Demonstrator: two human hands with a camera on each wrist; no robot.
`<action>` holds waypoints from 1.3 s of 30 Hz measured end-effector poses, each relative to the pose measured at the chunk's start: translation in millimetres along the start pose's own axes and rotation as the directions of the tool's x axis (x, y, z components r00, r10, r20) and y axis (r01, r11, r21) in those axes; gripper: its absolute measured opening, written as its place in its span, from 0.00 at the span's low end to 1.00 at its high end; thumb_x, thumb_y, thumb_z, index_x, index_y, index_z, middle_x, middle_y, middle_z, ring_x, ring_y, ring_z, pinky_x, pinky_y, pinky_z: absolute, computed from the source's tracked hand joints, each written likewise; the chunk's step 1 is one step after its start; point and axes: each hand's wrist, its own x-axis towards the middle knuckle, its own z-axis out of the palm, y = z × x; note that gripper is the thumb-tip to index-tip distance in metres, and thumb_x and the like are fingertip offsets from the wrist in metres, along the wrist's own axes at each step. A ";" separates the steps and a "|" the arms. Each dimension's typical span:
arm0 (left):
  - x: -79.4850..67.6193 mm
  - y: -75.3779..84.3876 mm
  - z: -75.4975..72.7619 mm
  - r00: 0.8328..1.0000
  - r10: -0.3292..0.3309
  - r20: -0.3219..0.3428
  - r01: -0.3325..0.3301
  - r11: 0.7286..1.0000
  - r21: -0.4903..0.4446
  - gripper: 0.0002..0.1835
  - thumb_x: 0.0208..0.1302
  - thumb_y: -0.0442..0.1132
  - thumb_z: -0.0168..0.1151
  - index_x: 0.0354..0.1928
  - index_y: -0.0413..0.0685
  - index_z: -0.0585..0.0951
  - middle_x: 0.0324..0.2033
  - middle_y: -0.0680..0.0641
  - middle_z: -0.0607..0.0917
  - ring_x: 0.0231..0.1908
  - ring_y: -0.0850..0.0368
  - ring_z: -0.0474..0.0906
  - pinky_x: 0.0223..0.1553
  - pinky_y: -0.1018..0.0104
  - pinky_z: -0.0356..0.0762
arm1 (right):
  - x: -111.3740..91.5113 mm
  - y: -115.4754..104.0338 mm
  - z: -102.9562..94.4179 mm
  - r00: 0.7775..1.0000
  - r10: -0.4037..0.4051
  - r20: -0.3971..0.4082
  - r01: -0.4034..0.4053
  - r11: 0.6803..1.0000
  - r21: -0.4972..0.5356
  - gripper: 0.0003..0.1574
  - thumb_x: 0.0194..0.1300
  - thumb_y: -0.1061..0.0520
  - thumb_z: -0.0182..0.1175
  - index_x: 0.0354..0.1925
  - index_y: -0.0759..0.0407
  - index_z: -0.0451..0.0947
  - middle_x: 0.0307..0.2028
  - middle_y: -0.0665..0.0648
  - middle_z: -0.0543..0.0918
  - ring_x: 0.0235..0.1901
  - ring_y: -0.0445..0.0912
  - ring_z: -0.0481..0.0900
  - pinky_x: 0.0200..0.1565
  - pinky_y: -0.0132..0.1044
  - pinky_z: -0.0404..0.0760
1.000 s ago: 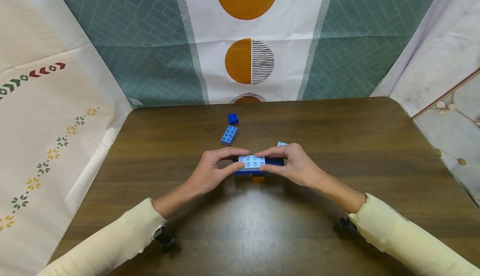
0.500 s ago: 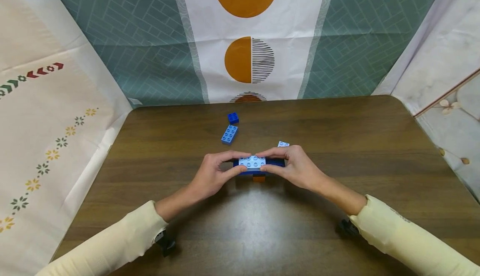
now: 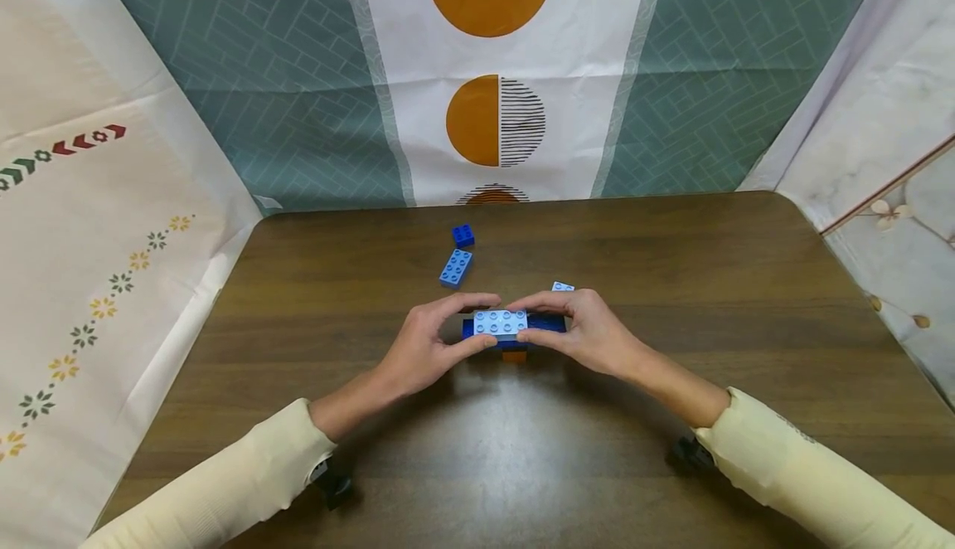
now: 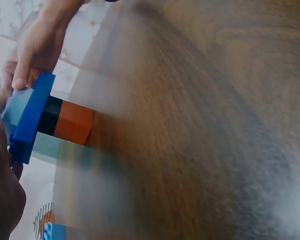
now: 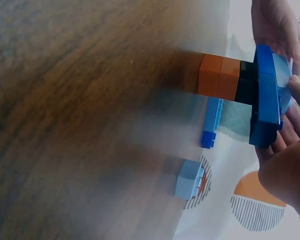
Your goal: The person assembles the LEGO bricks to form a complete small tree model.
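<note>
In the head view, a light blue toy brick (image 3: 501,323) lies across the top of a stack at the table's middle. Beneath it are a long dark blue layer (image 3: 548,322), a black brick (image 4: 50,115) and orange bricks (image 5: 219,75) at the bottom. My left hand (image 3: 423,339) spans the light blue brick's left part, thumb at the front and forefinger at the back. My right hand (image 3: 589,329) pinches its right end between thumb and fingers. The fingers' far sides are partly hidden in the head view.
Behind the stack on the brown table (image 3: 671,250) lie a small dark blue brick (image 3: 463,235) and a longer mid-blue brick (image 3: 456,268). Another light blue brick (image 3: 563,286) sits just beyond my right hand. A patterned cloth (image 3: 298,118) hangs along the back.
My left thumb has slid slightly forward and right, and its forefinger stands a little farther from the brick's back edge. My right hand and the stack look almost unmoved.
</note>
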 end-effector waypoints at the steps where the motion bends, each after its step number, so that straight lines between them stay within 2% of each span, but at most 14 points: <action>1: 1.0 0.6 0.1 1.000 0.007 -0.003 -0.007 1.000 -0.002 0.24 0.70 0.40 0.74 0.66 0.49 0.83 0.61 0.52 0.87 0.62 0.56 0.83 0.61 0.47 0.82 | -0.2 0.5 0.0 1.000 -0.005 -0.002 0.005 1.000 -0.005 0.23 0.68 0.55 0.76 0.60 0.52 0.87 0.53 0.49 0.90 0.48 0.45 0.83 0.47 0.38 0.87; 8: 5.7 2.4 3.2 0.999 0.045 -0.027 -0.045 0.999 -0.019 0.17 0.69 0.37 0.74 0.59 0.48 0.88 0.53 0.52 0.90 0.56 0.56 0.86 0.59 0.55 0.84 | -3.1 0.2 2.0 0.999 -0.021 -0.049 0.022 1.000 0.017 0.23 0.66 0.55 0.77 0.59 0.51 0.88 0.52 0.48 0.90 0.50 0.44 0.86 0.50 0.39 0.87; 15: 4.9 2.8 4.3 0.999 0.022 -0.050 -0.025 0.998 -0.065 0.17 0.68 0.36 0.75 0.58 0.49 0.89 0.52 0.53 0.90 0.56 0.58 0.86 0.59 0.60 0.83 | -1.5 0.4 5.7 0.996 -0.017 -0.092 0.018 1.000 0.020 0.18 0.66 0.55 0.76 0.54 0.50 0.91 0.48 0.47 0.92 0.47 0.41 0.88 0.44 0.36 0.88; 26: 1.1 -3.1 11.5 0.997 -0.004 -0.074 -0.005 0.992 -0.123 0.18 0.68 0.35 0.74 0.59 0.48 0.88 0.54 0.53 0.90 0.57 0.57 0.86 0.57 0.53 0.85 | -3.3 2.7 6.0 0.997 0.008 -0.078 -0.005 0.999 0.044 0.19 0.66 0.56 0.76 0.56 0.52 0.90 0.49 0.49 0.91 0.47 0.42 0.88 0.47 0.37 0.88; 32: 4.0 -2.1 10.8 0.998 0.011 -0.054 -0.015 0.997 -0.076 0.18 0.69 0.37 0.75 0.59 0.49 0.88 0.54 0.53 0.90 0.58 0.57 0.85 0.59 0.57 0.83 | -3.5 1.0 0.2 0.997 0.036 -0.063 -0.033 0.998 0.046 0.20 0.65 0.55 0.77 0.56 0.51 0.90 0.49 0.48 0.91 0.48 0.43 0.87 0.46 0.35 0.87; 33: 4.4 -1.7 10.5 0.999 0.011 -0.047 -0.014 0.998 -0.065 0.18 0.69 0.37 0.75 0.59 0.49 0.88 0.55 0.53 0.89 0.58 0.58 0.85 0.60 0.58 0.83 | -3.4 0.6 -1.7 0.998 0.037 -0.052 -0.034 0.998 0.062 0.21 0.65 0.56 0.77 0.57 0.52 0.90 0.51 0.49 0.91 0.49 0.44 0.86 0.46 0.37 0.87; 36: 4.8 -0.4 8.8 0.999 0.012 -0.034 -0.013 1.000 -0.024 0.18 0.69 0.38 0.75 0.58 0.50 0.87 0.54 0.53 0.89 0.57 0.59 0.85 0.58 0.59 0.83 | -2.6 2.4 -9.5 0.999 0.038 -0.033 -0.035 0.995 0.095 0.25 0.66 0.58 0.76 0.61 0.53 0.87 0.56 0.50 0.89 0.56 0.51 0.85 0.56 0.47 0.86; 39: 4.8 0.2 6.8 1.000 0.017 -0.024 -0.017 1.000 0.009 0.17 0.69 0.39 0.75 0.58 0.50 0.87 0.55 0.53 0.89 0.56 0.59 0.85 0.57 0.57 0.84 | -2.4 7.8 -22.9 0.998 0.049 -0.050 -0.043 0.992 0.120 0.29 0.68 0.60 0.75 0.66 0.54 0.84 0.62 0.52 0.86 0.62 0.58 0.82 0.64 0.60 0.79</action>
